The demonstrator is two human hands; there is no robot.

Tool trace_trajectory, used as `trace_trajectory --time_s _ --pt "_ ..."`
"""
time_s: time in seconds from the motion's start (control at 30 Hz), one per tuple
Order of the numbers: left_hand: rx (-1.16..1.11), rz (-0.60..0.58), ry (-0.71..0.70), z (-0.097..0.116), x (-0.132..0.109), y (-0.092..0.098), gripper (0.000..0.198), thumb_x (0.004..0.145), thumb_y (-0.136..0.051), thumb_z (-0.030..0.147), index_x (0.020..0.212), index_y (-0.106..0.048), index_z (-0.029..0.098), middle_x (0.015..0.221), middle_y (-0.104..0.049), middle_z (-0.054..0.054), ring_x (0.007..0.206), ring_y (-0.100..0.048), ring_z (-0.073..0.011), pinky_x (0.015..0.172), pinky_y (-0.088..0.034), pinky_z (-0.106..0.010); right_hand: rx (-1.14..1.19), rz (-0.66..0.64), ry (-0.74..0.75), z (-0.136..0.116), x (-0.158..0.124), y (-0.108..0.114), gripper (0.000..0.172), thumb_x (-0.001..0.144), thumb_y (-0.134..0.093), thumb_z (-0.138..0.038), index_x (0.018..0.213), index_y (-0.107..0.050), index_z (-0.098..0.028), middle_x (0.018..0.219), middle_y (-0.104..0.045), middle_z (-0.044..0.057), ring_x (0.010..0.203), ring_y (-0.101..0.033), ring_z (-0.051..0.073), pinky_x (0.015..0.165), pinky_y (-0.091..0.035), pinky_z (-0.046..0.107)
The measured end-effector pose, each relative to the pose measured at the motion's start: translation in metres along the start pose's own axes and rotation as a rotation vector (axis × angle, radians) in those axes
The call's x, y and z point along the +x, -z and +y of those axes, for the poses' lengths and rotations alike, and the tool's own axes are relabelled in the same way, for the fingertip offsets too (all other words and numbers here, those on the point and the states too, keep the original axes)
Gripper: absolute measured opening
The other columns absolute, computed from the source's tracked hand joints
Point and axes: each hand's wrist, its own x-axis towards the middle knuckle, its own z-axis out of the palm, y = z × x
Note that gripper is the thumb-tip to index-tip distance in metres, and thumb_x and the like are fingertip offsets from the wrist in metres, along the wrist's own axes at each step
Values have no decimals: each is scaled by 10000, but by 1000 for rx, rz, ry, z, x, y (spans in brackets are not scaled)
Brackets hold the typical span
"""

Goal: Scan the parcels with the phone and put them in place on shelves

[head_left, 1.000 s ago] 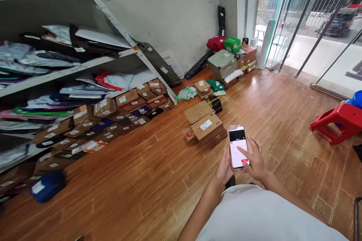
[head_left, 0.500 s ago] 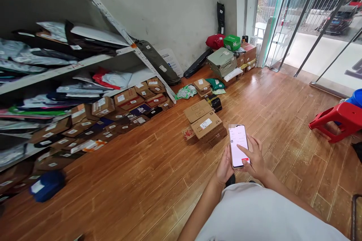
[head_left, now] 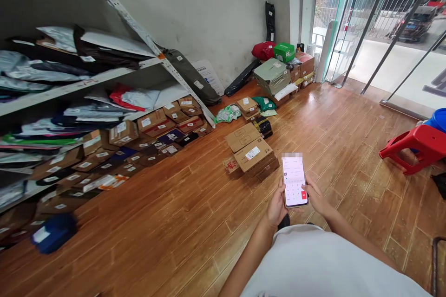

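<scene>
A smartphone (head_left: 293, 177) with a lit white screen is held upright in front of my body. Its screen shows a number keypad with a red key at the lower right. My left hand (head_left: 276, 206) is closed around the phone's left edge, thumb along the side. On the opposite edge, my right hand (head_left: 316, 200) also grips the phone, its thumb over the keypad's right side. The fingers behind the phone are mostly hidden. Beyond the phone, a labelled cardboard box (head_left: 253, 154) rests on the wooden floor (head_left: 174, 222).
White shelves (head_left: 118, 76) at the left hold many bags and boxes. A blue package (head_left: 55, 232) lies on the floor before them. Parcels, including a green box (head_left: 284, 52), are piled by the wall. A red stool (head_left: 413, 146) stands at right, near glass doors (head_left: 348, 23).
My right hand has moved from pointing over the screen to gripping the phone's right edge. A number keypad has appeared on the screen. The view has shifted slightly.
</scene>
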Motion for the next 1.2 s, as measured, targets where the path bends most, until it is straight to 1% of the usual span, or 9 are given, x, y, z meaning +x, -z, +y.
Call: trace_trajectory --time_s 0.07,0.13,0.33,0.47,0.53,0.7,0.9,1.1,1.2 --pt "-7 15 11 1 2 0 900 892 -649 408 1636 -145 372 1461 -616 -101 1076 -719 -335 616 -655 -390 15 8 -2 0 1 0 386 782 -602 -357 1128 -740 -254 1172 -777 32 1024 -700 277 879 -580 399" --pt "9 30 20 2 5 -2 917 880 -642 372 1638 -125 361 1453 -622 -103 1030 -733 -325 567 -647 -377 27 14 0 1 2 1 384 788 -605 -359 1137 -729 -260 1171 -778 32 1052 -702 281 893 -579 406" --pt "89 90 32 7 13 -9 882 923 -609 417 1642 -112 301 1400 -653 -140 937 -751 -312 472 -612 -333 6 -51 46 5 7 9 400 832 -618 -366 1213 -673 -256 1170 -765 55 1080 -686 282 933 -558 429" --pt "61 45 33 10 18 -6 840 918 -609 408 1633 -184 296 1367 -675 -126 963 -750 -306 494 -613 -301 -37 -126 87 12 8 17 613 738 -724 -271 1334 -583 -257 1277 -708 67 1162 -646 294 979 -532 444" --pt "41 25 41 11 20 -3 830 914 -593 381 1635 -191 287 1358 -683 -123 988 -746 -309 513 -621 -303 -56 -126 81 14 8 17 656 745 -737 -259 1373 -548 -255 1300 -691 79 1176 -638 296 981 -529 448" --pt "19 19 82 17 24 0 857 912 -574 332 1649 -140 280 1353 -686 -130 998 -746 -319 567 -650 -360 -24 1 85 14 12 9 558 843 -671 -329 1385 -554 -264 1289 -710 76 1184 -636 286 1027 -503 469" --pt "-2 -65 165 27 35 4 844 906 -604 315 1638 -185 354 1398 -665 -96 1066 -732 -315 763 -670 -461 64 94 71 9 14 5 505 773 -615 -319 1274 -647 -262 1241 -733 54 1160 -644 296 1003 -512 460" --pt "38 -117 256 32 53 1 857 876 -631 300 1627 -221 351 1401 -665 -86 1121 -710 -326 799 -664 -470 120 339 49 7 15 1 449 803 -597 -487 1157 -687 -226 1082 -771 72 1014 -700 298 931 -532 450" --pt "40 -179 298 33 62 -3 833 857 -652 304 1609 -294 326 1399 -667 -87 1147 -695 -338 799 -666 -473 123 405 65 6 12 3 439 747 -608 -457 1112 -696 -229 1098 -772 66 1034 -693 303 957 -524 455"
